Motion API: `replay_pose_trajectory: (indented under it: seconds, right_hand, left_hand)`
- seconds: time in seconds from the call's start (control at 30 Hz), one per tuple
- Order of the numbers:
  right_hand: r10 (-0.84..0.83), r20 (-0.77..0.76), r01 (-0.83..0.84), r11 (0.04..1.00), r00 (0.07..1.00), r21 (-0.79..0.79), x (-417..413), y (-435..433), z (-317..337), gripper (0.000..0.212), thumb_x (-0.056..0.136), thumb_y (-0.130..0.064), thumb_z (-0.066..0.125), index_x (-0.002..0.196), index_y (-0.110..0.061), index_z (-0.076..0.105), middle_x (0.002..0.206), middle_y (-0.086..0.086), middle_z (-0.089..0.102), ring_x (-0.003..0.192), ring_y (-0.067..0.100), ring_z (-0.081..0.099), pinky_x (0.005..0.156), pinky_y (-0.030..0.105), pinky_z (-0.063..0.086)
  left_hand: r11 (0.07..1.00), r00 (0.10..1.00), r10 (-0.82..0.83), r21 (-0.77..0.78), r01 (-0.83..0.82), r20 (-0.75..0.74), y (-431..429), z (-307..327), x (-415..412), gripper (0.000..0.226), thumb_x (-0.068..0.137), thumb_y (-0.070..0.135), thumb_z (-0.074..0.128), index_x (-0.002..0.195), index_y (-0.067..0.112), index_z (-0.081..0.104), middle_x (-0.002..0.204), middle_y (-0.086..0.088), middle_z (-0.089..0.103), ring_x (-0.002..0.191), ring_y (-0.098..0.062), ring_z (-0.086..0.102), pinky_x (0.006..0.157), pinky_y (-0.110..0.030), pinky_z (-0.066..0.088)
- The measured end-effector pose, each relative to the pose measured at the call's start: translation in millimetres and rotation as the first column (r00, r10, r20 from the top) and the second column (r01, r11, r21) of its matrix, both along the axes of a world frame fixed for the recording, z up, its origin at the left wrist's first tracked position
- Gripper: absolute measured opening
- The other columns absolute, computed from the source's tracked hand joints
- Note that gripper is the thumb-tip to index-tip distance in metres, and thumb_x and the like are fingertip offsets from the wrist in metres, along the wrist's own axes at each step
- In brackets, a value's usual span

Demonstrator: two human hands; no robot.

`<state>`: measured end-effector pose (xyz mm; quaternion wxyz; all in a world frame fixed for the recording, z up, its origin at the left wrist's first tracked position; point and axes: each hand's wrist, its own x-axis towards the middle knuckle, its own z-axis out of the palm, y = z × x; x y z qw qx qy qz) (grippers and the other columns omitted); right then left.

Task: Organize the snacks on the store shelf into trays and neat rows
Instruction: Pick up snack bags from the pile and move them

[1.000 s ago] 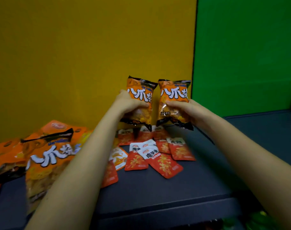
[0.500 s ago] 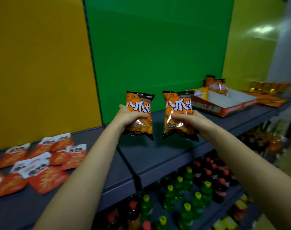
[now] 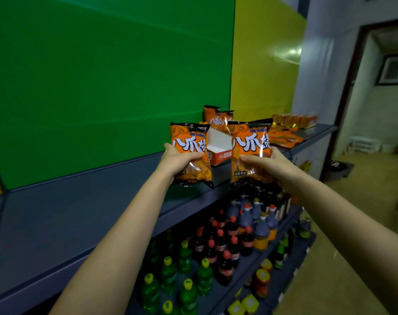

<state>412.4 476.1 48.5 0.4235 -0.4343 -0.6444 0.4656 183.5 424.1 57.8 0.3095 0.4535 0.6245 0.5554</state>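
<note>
My left hand (image 3: 176,159) grips an orange snack bag (image 3: 190,142) upright over the front of the grey shelf (image 3: 84,201). My right hand (image 3: 265,163) grips a second, matching orange bag (image 3: 250,142) beside it, a short gap between the two. Behind the gap stands an orange-and-white cardboard tray (image 3: 219,147) on the shelf. Two more orange bags (image 3: 217,120) stand upright at the tray's far end.
Flat orange packets (image 3: 284,137) and a row of yellow-orange boxes (image 3: 294,120) lie farther right on the shelf. Lower shelves hold green, dark and orange drink bottles (image 3: 216,246). Green (image 3: 102,76) and yellow back panels rise behind; a doorway opens at right.
Both hands carried the two bags to the right along the shelf, away from the red packets, which left the view. The cardboard tray now sits right behind the bags.
</note>
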Motion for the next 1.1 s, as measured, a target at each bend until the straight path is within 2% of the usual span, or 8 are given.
replay_pose_trajectory:
  seconds: [0.13, 0.3, 0.4, 0.5, 0.67, 0.8, 0.93, 1.1]
  right_hand:
    - [-0.049, -0.008, 0.049, 0.999, 0.999, -0.005, 27.5, 41.9, -1.0, 0.089, 0.071, -0.037, 0.077, 0.141, -0.014, 0.026, 0.131, 0.004, 0.05, 0.113, 0.024, 0.054, 0.092, 0.036, 0.045]
    - [-0.077, 0.039, 0.076, 0.997, 0.996, 0.032, 47.3, 107.0, 3.4, 0.095, 0.071, -0.04, 0.076, 0.145, -0.014, 0.023, 0.141, 0.008, 0.044, 0.122, 0.028, 0.05, 0.096, 0.037, 0.043]
    - [-0.085, 0.045, 0.082, 0.995, 0.995, 0.063, 56.2, 152.6, 18.1, 0.096, 0.073, -0.041, 0.074, 0.146, -0.011, 0.02, 0.143, 0.01, 0.041, 0.124, 0.029, 0.047, 0.094, 0.036, 0.041]
    - [-0.057, 0.053, 0.053, 0.996, 0.997, 0.073, 58.6, 195.7, 32.3, 0.105, 0.061, -0.048, 0.079, 0.143, -0.01, 0.025, 0.137, 0.013, 0.049, 0.118, 0.03, 0.054, 0.092, 0.037, 0.047]
    - [-0.073, 0.022, 0.071, 0.993, 0.997, 0.093, 58.5, 268.0, 44.7, 0.097, 0.07, -0.041, 0.077, 0.144, -0.009, 0.024, 0.136, 0.01, 0.047, 0.115, 0.027, 0.053, 0.091, 0.036, 0.046]
    - [-0.054, 0.029, 0.052, 0.996, 0.998, 0.075, 54.8, 316.3, 47.6, 0.112, 0.056, -0.054, 0.081, 0.144, -0.013, 0.025, 0.137, 0.015, 0.048, 0.118, 0.033, 0.054, 0.095, 0.041, 0.048]
    - [-0.032, -0.017, 0.033, 0.995, 0.999, 0.092, 53.3, 364.5, 48.3, 0.101, 0.063, -0.047, 0.08, 0.142, -0.013, 0.028, 0.135, 0.014, 0.05, 0.117, 0.031, 0.054, 0.097, 0.043, 0.047]
    - [0.062, -0.071, -0.055, 0.994, 0.996, 0.093, 43.1, 416.2, 50.1, 0.095, 0.066, -0.04, 0.08, 0.141, -0.011, 0.028, 0.132, 0.01, 0.053, 0.117, 0.029, 0.055, 0.103, 0.046, 0.043]
  left_hand:
    - [0.999, 1.0, -0.019, 0.03, 0.02, -0.011, 52.6, 6.0, 28.2, 0.084, 0.072, 0.028, 0.079, 0.134, 0.009, 0.025, 0.133, -0.008, 0.05, 0.118, -0.027, 0.052, 0.102, -0.043, 0.044]
    - [0.998, 1.0, -0.016, 0.068, 0.017, -0.004, 122.6, 14.7, 47.4, 0.107, 0.068, 0.035, 0.08, 0.146, 0.009, 0.012, 0.139, -0.007, 0.045, 0.124, -0.029, 0.048, 0.105, -0.044, 0.041]
    - [0.997, 0.999, 0.019, 0.071, -0.017, -0.034, 172.0, 25.3, 55.8, 0.094, 0.073, 0.035, 0.077, 0.141, 0.007, 0.017, 0.133, -0.007, 0.046, 0.119, -0.027, 0.05, 0.099, -0.037, 0.044]
    - [0.997, 0.998, 0.026, 0.072, -0.022, -0.061, 216.7, 39.7, 63.5, 0.085, 0.073, 0.036, 0.077, 0.134, 0.007, 0.026, 0.128, -0.007, 0.05, 0.114, -0.027, 0.055, 0.089, -0.034, 0.046]
    - [0.993, 0.997, 0.032, 0.112, -0.024, -0.063, 281.2, 52.0, 68.7, 0.098, 0.066, 0.038, 0.081, 0.135, 0.005, 0.019, 0.134, -0.009, 0.049, 0.115, -0.031, 0.056, 0.1, -0.046, 0.046]
    - [0.991, 0.998, 0.059, 0.126, -0.054, -0.033, 326.6, 52.4, 67.4, 0.076, 0.074, 0.031, 0.076, 0.124, 0.009, 0.023, 0.126, -0.011, 0.053, 0.109, -0.03, 0.06, 0.096, -0.043, 0.05]
    - [0.992, 0.997, 0.071, 0.099, -0.074, 0.026, 357.4, 52.8, 71.9, 0.103, 0.055, 0.04, 0.077, 0.134, 0.012, 0.017, 0.127, -0.018, 0.056, 0.107, -0.033, 0.061, 0.092, -0.045, 0.052]
    - [0.97, 0.972, 0.223, 0.117, -0.213, -0.074, 393.8, 42.2, 71.7, 0.086, 0.079, 0.026, 0.073, 0.141, 0.005, 0.018, 0.137, -0.011, 0.045, 0.114, -0.026, 0.052, 0.087, -0.031, 0.043]
